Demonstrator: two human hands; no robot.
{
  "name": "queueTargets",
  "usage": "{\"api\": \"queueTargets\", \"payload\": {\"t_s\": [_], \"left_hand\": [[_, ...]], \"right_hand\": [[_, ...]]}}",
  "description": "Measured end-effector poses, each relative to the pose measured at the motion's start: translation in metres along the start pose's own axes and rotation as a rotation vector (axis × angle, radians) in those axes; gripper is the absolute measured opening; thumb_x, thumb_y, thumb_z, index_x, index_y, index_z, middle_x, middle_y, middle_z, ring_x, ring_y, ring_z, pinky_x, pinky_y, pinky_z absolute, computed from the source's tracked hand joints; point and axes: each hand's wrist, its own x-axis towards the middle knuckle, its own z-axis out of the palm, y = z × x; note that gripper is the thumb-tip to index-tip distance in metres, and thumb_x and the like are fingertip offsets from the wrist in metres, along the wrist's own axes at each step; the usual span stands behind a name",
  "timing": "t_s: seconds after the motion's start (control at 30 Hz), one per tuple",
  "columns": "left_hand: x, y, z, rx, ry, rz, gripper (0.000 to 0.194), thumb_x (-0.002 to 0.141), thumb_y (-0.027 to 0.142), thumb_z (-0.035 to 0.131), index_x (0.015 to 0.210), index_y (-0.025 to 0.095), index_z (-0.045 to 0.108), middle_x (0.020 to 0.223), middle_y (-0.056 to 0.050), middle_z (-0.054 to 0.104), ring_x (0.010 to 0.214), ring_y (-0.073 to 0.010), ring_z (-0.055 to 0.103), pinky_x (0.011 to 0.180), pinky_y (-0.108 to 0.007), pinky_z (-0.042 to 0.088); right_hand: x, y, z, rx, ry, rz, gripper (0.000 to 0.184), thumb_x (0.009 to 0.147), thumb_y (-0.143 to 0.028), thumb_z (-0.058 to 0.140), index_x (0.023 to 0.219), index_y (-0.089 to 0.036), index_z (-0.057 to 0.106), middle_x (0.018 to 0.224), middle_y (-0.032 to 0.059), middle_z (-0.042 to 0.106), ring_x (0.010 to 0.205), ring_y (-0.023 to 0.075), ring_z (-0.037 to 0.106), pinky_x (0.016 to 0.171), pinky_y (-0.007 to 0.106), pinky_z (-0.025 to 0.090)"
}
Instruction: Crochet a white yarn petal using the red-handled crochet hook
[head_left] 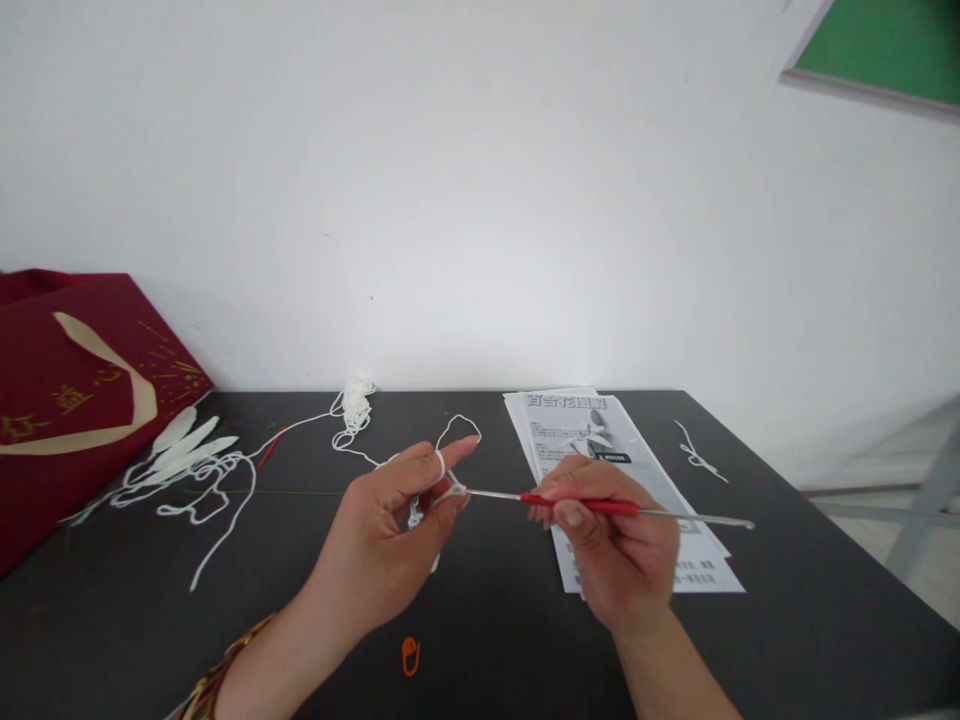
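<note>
My right hand (611, 540) is closed round the red grip of a crochet hook (600, 506), whose metal shaft sticks out on both sides. The hook's left end reaches into a small piece of white crochet work (452, 491). My left hand (401, 535) pinches that piece between thumb and fingers. White yarn (457, 420) loops over the raised left index finger and trails back to a loose white yarn ball (358, 400) by the wall. The lower part of the crochet piece is mostly hidden behind my left fingers.
An orange stitch marker (410, 656) lies near the front. Printed sheets (652, 500) lie under and behind my right hand. At left are white crocheted pieces with tangled yarn (187, 450), a thin red stick (271, 447) and a dark red bag (90, 380). A short yarn scrap (699, 455) lies at right.
</note>
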Motion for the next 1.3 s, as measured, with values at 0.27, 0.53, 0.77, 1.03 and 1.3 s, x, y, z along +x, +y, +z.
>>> {"api": "queueTargets", "payload": {"t_s": [0.27, 0.53, 0.77, 1.03, 1.3], "left_hand": [[0.0, 0.002, 0.001, -0.068, -0.006, 0.001, 0.034, 0.08, 0.016, 0.063, 0.113, 0.022, 0.072, 0.067, 0.003, 0.047, 0.06, -0.0126, 0.049, 0.055, -0.023, 0.041], [0.0, 0.006, 0.001, -0.164, 0.019, -0.068, 0.037, 0.076, 0.016, 0.066, 0.112, 0.022, 0.073, 0.065, 0.003, 0.048, 0.06, -0.0129, 0.048, 0.056, -0.024, 0.041], [0.004, 0.015, 0.0, -0.275, 0.025, -0.182, 0.019, 0.069, 0.016, 0.072, 0.055, 0.02, 0.059, 0.059, 0.002, 0.052, 0.057, -0.0138, 0.049, 0.059, -0.026, 0.042], [0.002, 0.01, 0.0, -0.222, 0.011, -0.186, 0.016, 0.072, 0.017, 0.069, 0.06, 0.021, 0.058, 0.063, 0.001, 0.054, 0.062, -0.0154, 0.053, 0.057, -0.026, 0.04], [0.0, 0.007, 0.001, -0.142, 0.004, -0.158, 0.015, 0.075, 0.017, 0.065, 0.062, 0.02, 0.058, 0.062, 0.001, 0.053, 0.06, -0.0153, 0.051, 0.059, -0.027, 0.04]], "right_hand": [[0.0, 0.001, 0.0, 0.039, 0.01, -0.008, 0.013, 0.089, -0.015, 0.061, 0.094, -0.021, 0.071, 0.075, 0.002, 0.065, 0.066, 0.0152, 0.058, 0.053, 0.028, 0.042], [0.0, 0.002, 0.002, 0.084, 0.021, -0.012, 0.013, 0.09, -0.015, 0.061, 0.094, -0.021, 0.071, 0.074, 0.0021, 0.064, 0.065, 0.0148, 0.058, 0.051, 0.027, 0.042], [0.002, 0.003, 0.002, 0.118, 0.021, 0.002, 0.012, 0.09, -0.016, 0.061, 0.094, -0.021, 0.071, 0.073, 0.0017, 0.065, 0.063, 0.0144, 0.057, 0.051, 0.027, 0.043], [0.0, 0.001, -0.001, 0.037, -0.005, 0.003, 0.012, 0.09, -0.016, 0.061, 0.095, -0.021, 0.071, 0.076, 0.0022, 0.065, 0.064, 0.0151, 0.058, 0.052, 0.029, 0.041], [-0.001, -0.002, 0.0, -0.083, -0.046, -0.09, 0.018, 0.085, -0.008, 0.062, 0.096, -0.02, 0.07, 0.077, 0.0032, 0.068, 0.068, 0.0164, 0.061, 0.057, 0.03, 0.046]]}}
